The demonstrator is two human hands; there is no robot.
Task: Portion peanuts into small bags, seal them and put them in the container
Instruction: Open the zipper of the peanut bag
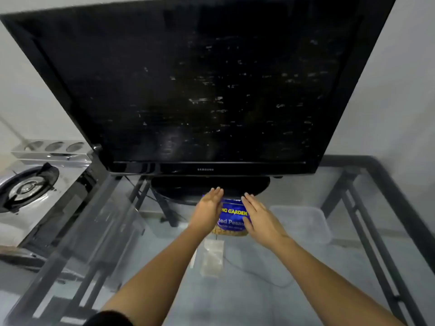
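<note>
Now hands flank peanut bag (upright).

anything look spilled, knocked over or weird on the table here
Nothing looks spilled or knocked over. The peanut bag stands upright on the glass table between the open left hand and right hand. The small bags lie flat nearby, and the container sits level. The TV screen looks smudged.

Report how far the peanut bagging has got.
Done: nothing visible. The small bags lie flat and look empty on the glass table, and the clear container to the right shows no bags in it. In hand: left hand and right hand, fingers straight, flank the blue peanut bag; contact is unclear. Left: portioning, sealing and putting away.
</note>
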